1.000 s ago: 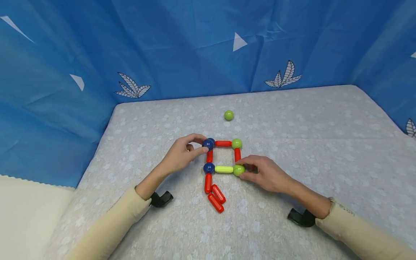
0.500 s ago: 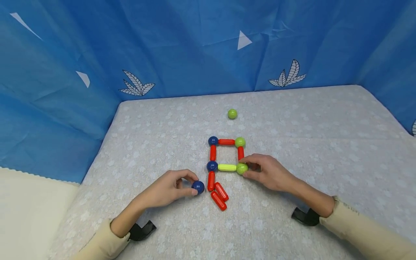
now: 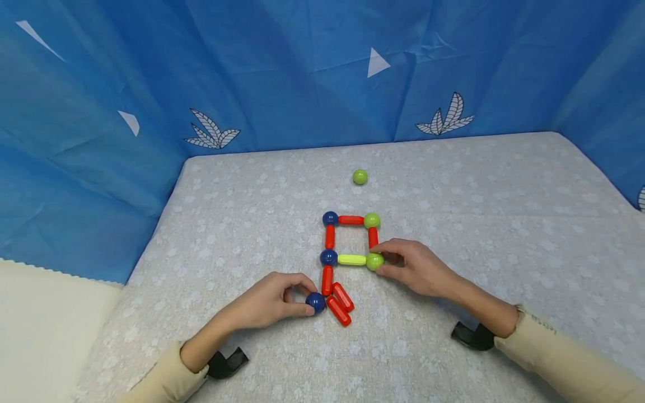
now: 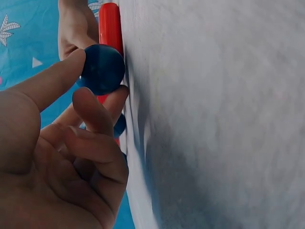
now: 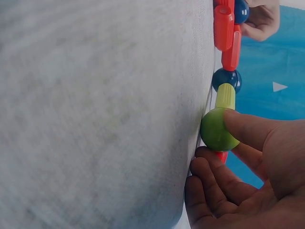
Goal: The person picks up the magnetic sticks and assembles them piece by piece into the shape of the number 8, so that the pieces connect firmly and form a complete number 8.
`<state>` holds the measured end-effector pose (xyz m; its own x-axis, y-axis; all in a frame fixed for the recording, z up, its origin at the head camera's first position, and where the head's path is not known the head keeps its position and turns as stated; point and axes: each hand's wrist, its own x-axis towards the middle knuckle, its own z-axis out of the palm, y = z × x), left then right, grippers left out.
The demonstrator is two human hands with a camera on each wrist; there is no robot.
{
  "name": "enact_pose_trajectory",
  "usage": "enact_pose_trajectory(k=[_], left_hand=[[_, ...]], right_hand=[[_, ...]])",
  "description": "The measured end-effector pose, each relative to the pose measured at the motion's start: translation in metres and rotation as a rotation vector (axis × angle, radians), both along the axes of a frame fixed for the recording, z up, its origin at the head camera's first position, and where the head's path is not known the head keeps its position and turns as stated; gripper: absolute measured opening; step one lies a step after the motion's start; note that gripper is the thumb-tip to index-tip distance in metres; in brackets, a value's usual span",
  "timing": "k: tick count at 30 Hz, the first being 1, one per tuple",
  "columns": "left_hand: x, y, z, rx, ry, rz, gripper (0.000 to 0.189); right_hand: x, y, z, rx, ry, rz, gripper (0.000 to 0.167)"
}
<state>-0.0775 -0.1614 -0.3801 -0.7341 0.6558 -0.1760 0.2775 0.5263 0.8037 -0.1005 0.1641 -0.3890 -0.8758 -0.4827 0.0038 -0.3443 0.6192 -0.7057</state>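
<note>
My left hand (image 3: 276, 301) pinches a blue ball (image 3: 315, 303) between thumb and fingers, right at the lower end of a red rod (image 3: 327, 280). That rod runs down from another blue ball (image 3: 329, 257), the near left corner of a square of rods and balls. With thumb and fingers my right hand (image 3: 414, 267) holds the green ball (image 3: 374, 261) at the near right corner. A yellow-green rod (image 3: 351, 259) joins these two corners. Red rods make the other sides, with a blue ball (image 3: 330, 219) and a green ball (image 3: 372, 220) at the far corners.
Two loose red rods (image 3: 344, 296) lie slanted beside the lower red rod, close to the held blue ball. Beyond the square sits a single green ball (image 3: 360, 177). A patterned grey cloth (image 3: 478, 235) covers the table, and a blue curtain (image 3: 302, 73) hangs behind it.
The left hand has carried its blue ball from the far left corner of the square toward me, then slightly right to the lower red rod's end. The right hand keeps its hold.
</note>
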Motion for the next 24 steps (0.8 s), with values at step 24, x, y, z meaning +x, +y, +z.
enact_pose_trajectory(k=[24], left_hand=[[0.007, 0.014, -0.001, -0.034, 0.062, 0.014, 0.026]], right_hand=[[0.0, -0.001, 0.001, 0.012, -0.017, -0.019, 0.036]])
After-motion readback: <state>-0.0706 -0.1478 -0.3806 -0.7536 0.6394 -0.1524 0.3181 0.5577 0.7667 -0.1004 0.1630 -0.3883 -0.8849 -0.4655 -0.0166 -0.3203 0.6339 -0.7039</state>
